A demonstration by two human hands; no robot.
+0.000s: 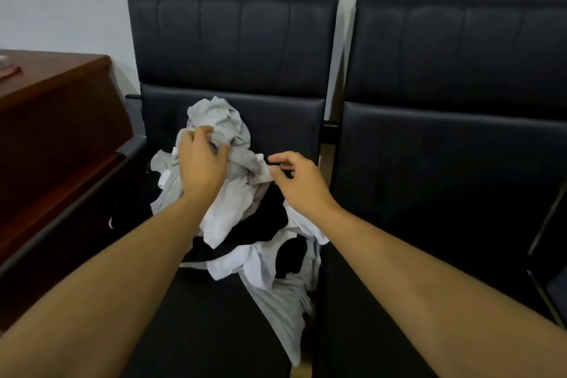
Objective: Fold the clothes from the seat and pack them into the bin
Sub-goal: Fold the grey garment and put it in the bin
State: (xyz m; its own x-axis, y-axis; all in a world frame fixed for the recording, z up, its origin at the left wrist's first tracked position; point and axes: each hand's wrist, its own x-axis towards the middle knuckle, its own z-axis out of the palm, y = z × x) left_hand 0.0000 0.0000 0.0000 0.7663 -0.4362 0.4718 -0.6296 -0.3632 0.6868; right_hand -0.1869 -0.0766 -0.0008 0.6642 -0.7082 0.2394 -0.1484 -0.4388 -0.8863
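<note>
Black seat (214,316): left fingers (202,135) gripping grey garment (214,120).

a crumpled heap of clothes (245,218), grey, white and black, lies unfolded on the left black seat (214,316). a grey garment (214,123) tops the pile against the seat back, while a pale grey piece (285,310) trails over the seat's right edge.

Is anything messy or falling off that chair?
Yes. The crumpled pile of grey, white and black clothes lies unfolded on the black padded seat. One light grey garment trails off the seat's right edge, into the gap beside the next chair. The left hand grips the top grey piece.
</note>
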